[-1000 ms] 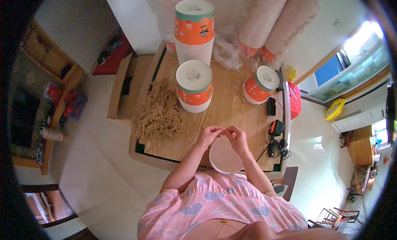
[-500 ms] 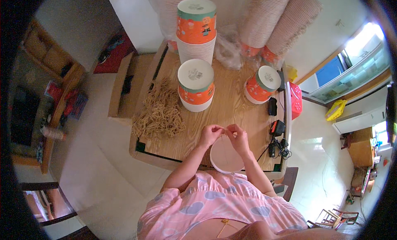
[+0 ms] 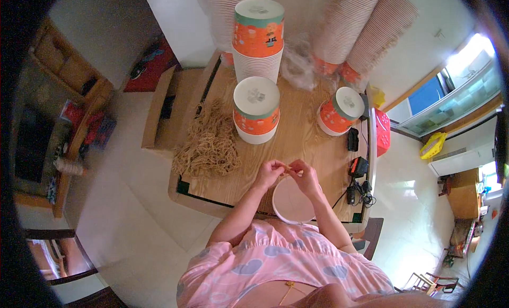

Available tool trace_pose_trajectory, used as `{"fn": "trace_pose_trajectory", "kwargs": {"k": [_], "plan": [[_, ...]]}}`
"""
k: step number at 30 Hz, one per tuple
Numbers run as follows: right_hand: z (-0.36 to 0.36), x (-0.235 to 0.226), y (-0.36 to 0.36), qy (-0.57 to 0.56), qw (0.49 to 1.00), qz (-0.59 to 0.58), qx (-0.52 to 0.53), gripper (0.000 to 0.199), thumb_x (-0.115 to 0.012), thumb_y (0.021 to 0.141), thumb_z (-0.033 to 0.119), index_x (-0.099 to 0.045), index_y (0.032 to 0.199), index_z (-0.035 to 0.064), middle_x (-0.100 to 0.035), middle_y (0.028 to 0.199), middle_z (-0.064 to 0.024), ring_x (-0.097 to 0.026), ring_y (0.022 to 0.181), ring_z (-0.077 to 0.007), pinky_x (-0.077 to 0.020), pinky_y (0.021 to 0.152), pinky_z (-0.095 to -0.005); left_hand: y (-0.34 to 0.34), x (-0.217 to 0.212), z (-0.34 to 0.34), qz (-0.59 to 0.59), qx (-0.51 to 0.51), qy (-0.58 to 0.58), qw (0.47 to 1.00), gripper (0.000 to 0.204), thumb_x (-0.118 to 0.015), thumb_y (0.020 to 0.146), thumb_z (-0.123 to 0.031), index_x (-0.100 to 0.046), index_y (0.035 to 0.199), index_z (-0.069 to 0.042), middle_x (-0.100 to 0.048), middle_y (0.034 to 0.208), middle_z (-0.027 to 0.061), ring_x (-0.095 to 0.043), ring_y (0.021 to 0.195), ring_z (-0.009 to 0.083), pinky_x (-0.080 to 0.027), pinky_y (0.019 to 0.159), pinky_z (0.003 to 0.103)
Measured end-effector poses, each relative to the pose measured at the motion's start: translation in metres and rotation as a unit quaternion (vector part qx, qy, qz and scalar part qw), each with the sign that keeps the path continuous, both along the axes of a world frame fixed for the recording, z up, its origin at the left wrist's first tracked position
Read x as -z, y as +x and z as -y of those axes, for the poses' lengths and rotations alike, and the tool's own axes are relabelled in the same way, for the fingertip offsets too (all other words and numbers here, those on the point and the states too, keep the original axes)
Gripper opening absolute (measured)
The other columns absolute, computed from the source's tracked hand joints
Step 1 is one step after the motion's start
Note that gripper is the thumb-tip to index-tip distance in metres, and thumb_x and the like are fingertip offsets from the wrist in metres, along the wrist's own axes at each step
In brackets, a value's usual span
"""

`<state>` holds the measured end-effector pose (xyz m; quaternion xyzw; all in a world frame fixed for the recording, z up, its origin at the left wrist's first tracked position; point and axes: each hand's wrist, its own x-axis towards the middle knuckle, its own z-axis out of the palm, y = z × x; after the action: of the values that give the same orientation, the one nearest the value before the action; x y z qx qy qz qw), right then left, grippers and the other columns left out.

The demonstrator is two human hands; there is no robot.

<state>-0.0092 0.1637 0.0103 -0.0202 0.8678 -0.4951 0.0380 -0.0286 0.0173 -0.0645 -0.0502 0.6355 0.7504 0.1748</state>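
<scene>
Just past the far rim of a white paper tub (image 3: 295, 203), whose round pale inside faces up close to my body, my two hands come together. The fingertips of my left hand (image 3: 269, 173) are pinched, and so are those of my right hand (image 3: 304, 176). Between them runs a short length of tan twine (image 3: 287, 169); how it is knotted or looped is too small to tell. To the left lies a loose heap of the same tan twine (image 3: 209, 143). Beyond my hands stands a short stack of upside-down orange and green paper tubs (image 3: 256, 120).
A taller tub stack (image 3: 259, 37) stands farther back. Long bagged stacks (image 3: 347, 27) lean at the back right. One short stack (image 3: 342, 112) stands on the right, near black adapters and cables (image 3: 358, 173). An open cardboard box (image 3: 164, 112) adjoins the table's left side.
My fingertips have drawn slightly apart, and the twine between them shows more plainly. The whole view has shifted a little; the tubs and the twine heap stay in place.
</scene>
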Motion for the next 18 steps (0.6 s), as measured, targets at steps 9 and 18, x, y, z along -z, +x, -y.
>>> {"fn": "trace_pose_trajectory", "kwargs": {"k": [9,18], "plan": [[-0.003,0.001,0.002,0.011,1.000,0.008,-0.005,0.008,-0.063,0.077,0.006,-0.062,0.083,0.0011,-0.064,0.074,-0.0092,-0.061,0.069,-0.0159,-0.0492,0.065,-0.0294,0.001,-0.003,0.003,-0.015,-0.007,0.017,1.000,0.008,-0.058,0.077,-0.005,-0.059,0.083,0.000,-0.061,0.075,0.0053,-0.058,0.066,0.0115,-0.048,0.061,0.024],[-0.008,0.010,0.002,0.048,0.999,-0.019,0.015,0.010,-0.063,0.076,0.009,-0.062,0.083,0.0015,-0.063,0.072,-0.0090,-0.060,0.068,-0.0170,-0.0486,0.064,-0.0301,0.006,-0.020,0.008,0.002,-0.004,0.032,0.999,0.006,-0.060,0.077,-0.007,-0.060,0.082,-0.004,-0.061,0.079,0.0034,-0.057,0.074,0.0125,-0.046,0.069,0.026]]}}
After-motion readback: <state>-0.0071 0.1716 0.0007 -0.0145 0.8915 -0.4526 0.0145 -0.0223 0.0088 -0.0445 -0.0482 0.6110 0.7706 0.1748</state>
